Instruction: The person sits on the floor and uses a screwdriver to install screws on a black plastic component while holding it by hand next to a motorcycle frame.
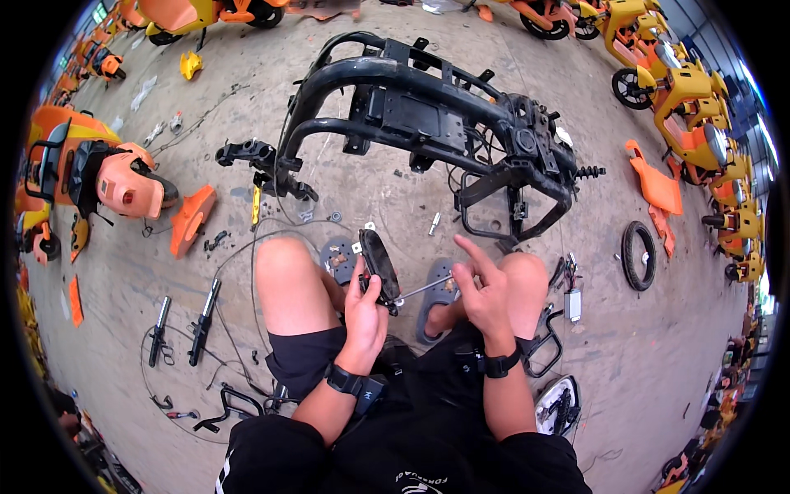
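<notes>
Several yellow scooters (695,95) stand along the right side of the concrete floor (346,193), with more to the left and at the back. Next in size is a bare black frame (370,70), resting on the floor beyond the person's knees. At the right lie an orange panel (661,183) and a black tyre (628,257); at the left, two fork tubes (203,325) lie side by side. A silver box (573,303) sits near the right knee. The left hand (362,317) grips a long black part (378,255) by its lower end, holding it up between the knees. The right hand (485,288) has its index finger stretched out, the other fingers curled around a thin metal rod (426,286). The rod points at the part's lower end; whether its tip touches, I cannot tell. Smallest, a silver piece (434,224) lies before the frame.
</notes>
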The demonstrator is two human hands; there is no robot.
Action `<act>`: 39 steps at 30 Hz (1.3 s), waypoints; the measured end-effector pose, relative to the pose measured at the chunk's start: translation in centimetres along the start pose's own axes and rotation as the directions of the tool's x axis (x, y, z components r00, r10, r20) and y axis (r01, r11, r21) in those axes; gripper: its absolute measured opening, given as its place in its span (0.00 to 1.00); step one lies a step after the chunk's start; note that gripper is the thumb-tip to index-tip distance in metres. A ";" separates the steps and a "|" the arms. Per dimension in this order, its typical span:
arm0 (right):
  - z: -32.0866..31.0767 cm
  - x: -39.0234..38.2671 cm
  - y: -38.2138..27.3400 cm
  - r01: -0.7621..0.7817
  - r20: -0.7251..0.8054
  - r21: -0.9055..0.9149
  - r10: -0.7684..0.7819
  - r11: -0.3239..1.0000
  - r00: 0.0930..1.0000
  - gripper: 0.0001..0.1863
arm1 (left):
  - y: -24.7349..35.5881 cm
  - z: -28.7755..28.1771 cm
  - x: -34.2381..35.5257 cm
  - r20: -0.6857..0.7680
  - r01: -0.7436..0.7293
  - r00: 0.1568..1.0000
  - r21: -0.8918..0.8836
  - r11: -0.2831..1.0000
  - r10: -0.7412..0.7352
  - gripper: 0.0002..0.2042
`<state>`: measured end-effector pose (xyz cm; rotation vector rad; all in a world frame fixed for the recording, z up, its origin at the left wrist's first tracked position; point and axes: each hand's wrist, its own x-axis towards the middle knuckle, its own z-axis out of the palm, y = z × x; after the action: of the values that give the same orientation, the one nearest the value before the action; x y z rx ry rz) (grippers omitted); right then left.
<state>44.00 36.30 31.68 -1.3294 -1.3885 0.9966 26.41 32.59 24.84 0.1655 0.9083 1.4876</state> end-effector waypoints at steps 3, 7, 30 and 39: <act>-0.1 -0.1 0.1 0.074 0.020 0.013 -0.074 0.997 0.997 0.12 | 0.0 0.0 0.0 0.006 -0.016 1.000 0.013 1.000 0.016 0.28; -0.2 0.3 0.1 0.072 0.065 -0.094 -0.066 0.993 0.996 0.13 | -0.2 0.2 0.1 0.019 -0.025 1.000 0.030 0.999 0.024 0.27; -0.2 0.6 0.2 0.248 0.044 -0.055 -0.245 0.967 0.968 0.17 | 0.1 1.0 -0.2 0.053 0.000 0.999 0.039 0.999 -0.002 0.26; -0.7 0.2 -0.6 0.012 0.106 -0.109 0.000 0.994 0.994 0.17 | 0.2 0.8 -0.3 0.063 0.006 0.998 0.030 1.000 -0.008 0.27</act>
<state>44.58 36.40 32.40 -1.3685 -1.5452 1.0115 26.79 32.72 25.58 0.2298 0.8798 1.4553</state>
